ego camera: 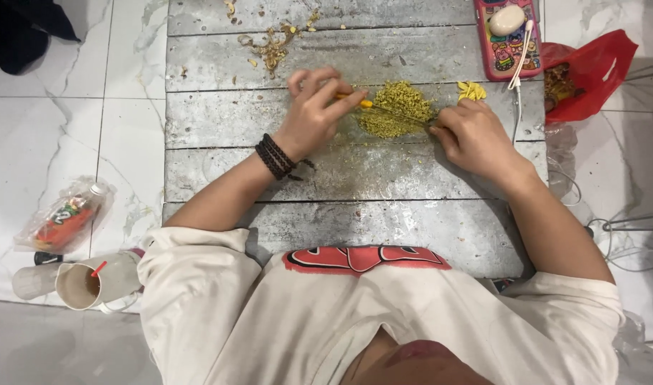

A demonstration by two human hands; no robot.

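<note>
Yellow-green crumb pile (396,110) is sitting on the grey metal board (340,171) between both sets of fingers, left hand (313,114) pinching a thin yellow-handled tool (362,102) at its edge, right hand (475,137) fingers curling together against its other side, small yellow pieces (472,90) just beyond.

Red plastic bag (597,68) at table's right edge, clear wrapped bottle with orange-red label (64,217) on floor left, pink phone case (508,39) top right.
</note>
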